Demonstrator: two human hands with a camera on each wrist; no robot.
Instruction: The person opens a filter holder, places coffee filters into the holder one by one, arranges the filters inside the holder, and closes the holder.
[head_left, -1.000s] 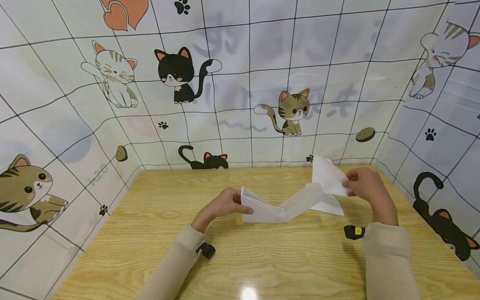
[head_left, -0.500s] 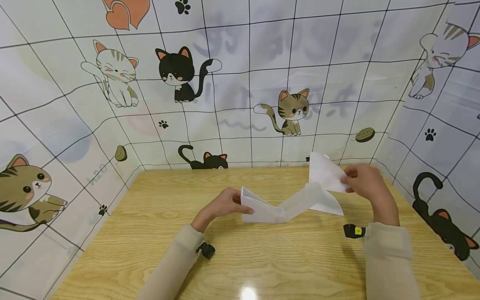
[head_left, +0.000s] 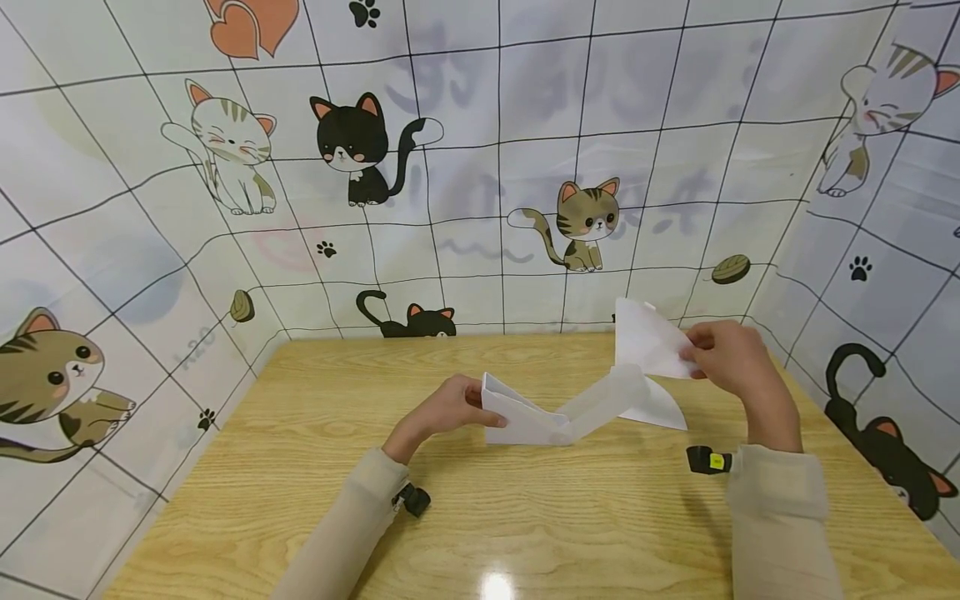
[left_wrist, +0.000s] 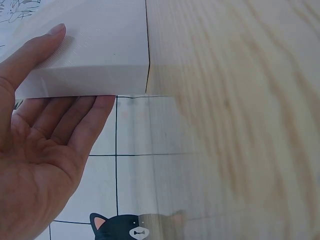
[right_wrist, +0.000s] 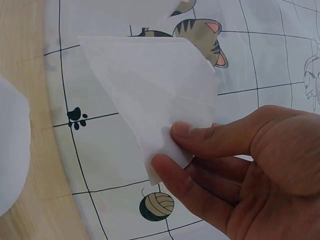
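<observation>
A flat white box (head_left: 525, 421) stands on the table, gripped at its left end by my left hand (head_left: 453, 404). In the left wrist view the thumb lies on one face of the box (left_wrist: 100, 45) and the fingers are behind it. A translucent whitish strip (head_left: 600, 402) reaches from the box's right end towards a white curved piece (head_left: 658, 410). Above that piece, my right hand (head_left: 731, 358) pinches a thin white sheet (head_left: 648, 337) by its corner. The right wrist view shows this sheet (right_wrist: 150, 85) with a ribbed edge, between thumb and fingertips.
The wooden table (head_left: 450, 533) ends at a back wall sheet (head_left: 465, 250) printed with cats and grid lines. Similar sheets hang at left and right. Small black cameras sit at the left cuff (head_left: 412, 500) and right cuff (head_left: 708, 461).
My right hand has risen slightly, drawing the white sheet up and a little to the left. The left hand and the box have stayed in place.
</observation>
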